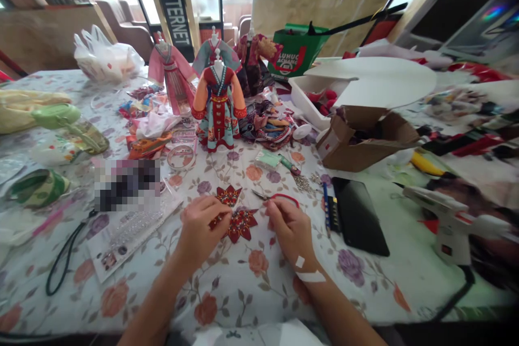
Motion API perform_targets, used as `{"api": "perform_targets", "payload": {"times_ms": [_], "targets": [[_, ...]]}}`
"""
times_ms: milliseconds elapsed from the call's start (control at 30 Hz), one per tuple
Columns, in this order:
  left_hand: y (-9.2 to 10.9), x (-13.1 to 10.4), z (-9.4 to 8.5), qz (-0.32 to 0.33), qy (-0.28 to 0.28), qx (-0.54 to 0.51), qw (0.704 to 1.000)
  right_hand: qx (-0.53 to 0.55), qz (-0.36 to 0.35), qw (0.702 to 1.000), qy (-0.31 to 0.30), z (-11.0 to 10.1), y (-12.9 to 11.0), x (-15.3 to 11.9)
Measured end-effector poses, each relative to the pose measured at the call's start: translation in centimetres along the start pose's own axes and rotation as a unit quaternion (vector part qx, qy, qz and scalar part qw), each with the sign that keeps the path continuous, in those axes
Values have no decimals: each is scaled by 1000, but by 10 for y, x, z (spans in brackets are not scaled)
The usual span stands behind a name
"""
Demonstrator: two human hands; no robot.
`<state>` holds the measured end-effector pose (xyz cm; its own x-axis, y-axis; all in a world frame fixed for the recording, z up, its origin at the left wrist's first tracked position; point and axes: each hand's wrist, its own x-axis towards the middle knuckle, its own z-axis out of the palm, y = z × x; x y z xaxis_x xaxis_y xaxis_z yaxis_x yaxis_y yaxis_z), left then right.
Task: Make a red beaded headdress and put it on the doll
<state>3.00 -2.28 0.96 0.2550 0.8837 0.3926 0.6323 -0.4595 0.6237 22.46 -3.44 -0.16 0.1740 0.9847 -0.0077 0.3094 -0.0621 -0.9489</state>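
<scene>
My left hand (205,221) pinches the left edge of a dark red, beaded piece with pointed petals (242,224) lying on the flowered tablecloth. A smaller matching red piece (228,194) lies just beyond it. To the right, my right hand (290,227) is curled with thumb and forefinger close together; whatever they hold, if anything, cannot be made out. Red-handled scissors (288,198) lie right behind those fingers, blades pointing left. White tape is stuck on my right wrist. Past the scissors are a small green-and-white packet (267,160) and a heap of small beads (302,182).
Small dressed figures stand ahead, the nearest in an orange-sleeved robe (219,105). On the right are a black tablet (360,216), a cardboard box (365,140) and a white glue gun (450,221). A bead packet (132,232) and tape roll (180,157) lie left.
</scene>
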Motion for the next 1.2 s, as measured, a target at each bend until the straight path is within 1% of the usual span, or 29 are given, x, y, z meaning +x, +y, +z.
{"api": "perform_targets", "payload": {"times_ms": [67,133,167,233,267,333,400,433,467,500,533,567,600,633,667,700,733,767,800,833,867,900,933,1000,1067,1100,1133,1167,1200], "targets": [[5,0,3,37,2,5,999,68,40,995,-66,1,-4,0],[10,-1,6,70,-2,-2,998,178,108,966,-152,7,-7,-1],[11,-1,8,82,-6,-8,997,230,135,947,-178,10,-8,-2],[13,-1,11,94,-19,-22,995,306,165,919,-188,16,-8,-2],[14,-2,13,94,-28,-29,995,323,169,914,-178,16,-8,-2],[13,-2,16,82,-38,-39,995,318,148,927,-136,10,-8,3],[12,-2,17,66,-38,-49,996,259,88,960,-64,-11,-14,15],[11,-3,17,58,-33,-52,996,211,44,976,-14,-26,-20,24],[10,-4,17,51,-29,-52,997,149,-15,987,55,-44,-26,35],[7,-5,17,43,-27,-50,997,85,-74,986,122,-65,-34,47],[4,-8,17,35,-25,-42,998,25,-127,973,193,-86,-42,61],[0,-10,17,24,-21,-29,999,-41,-164,955,244,-107,-49,75],[-4,-14,17,13,-18,-10,1000,-111,-186,930,298,-127,-56,90],[-10,-18,17,0,-8,16,1000,-195,-191,910,314,-145,-61,105],[-15,-21,17,-16,2,45,999,-287,-183,883,324,-161,-65,120],[-20,-25,17,-29,8,69,997,-371,-166,852,331,-174,-68,133],[-25,-29,17,-40,14,85,996,-429,-131,835,319,-185,-69,144],[-29,-32,16,-47,16,94,994,-471,-80,832,283,-193,-70,154],[-32,-34,16,-50,17,97,994,-497,-37,836,230,-199,-70,162],[-34,-36,15,-50,18,97,994,-503,-19,841,197,-204,-69,168],[-35,-37,14,-48,17,96,994,-507,-5,844,176,-206,-69,172],[-35,-39,13,-45,17,97,994,-513,1,841,172,-208,-68,174],[-35,-39,13,-41,16,100,994,-524,3,831,185,-209,-67,176],[-33,-40,12,-31,14,110,993,-553,6,800,232,-207,-67,175],[-32,-41,13,-17,11,122,992,-566,-30,774,281,-198,-68,167],[-32,-42,14,-9,8,127,992,-554,-66,775,298,-189,-70,159],[-32,-42,15,-1,3,130,991,-530,-127,779,310,-178,-74,148],[-32,-43,15,4,-2,133,991,-492,-181,790,317,-164,-78,133],[-33,-43,16,7,-8,134,991,-428,-223,825,294,-149,-82,114]]}}
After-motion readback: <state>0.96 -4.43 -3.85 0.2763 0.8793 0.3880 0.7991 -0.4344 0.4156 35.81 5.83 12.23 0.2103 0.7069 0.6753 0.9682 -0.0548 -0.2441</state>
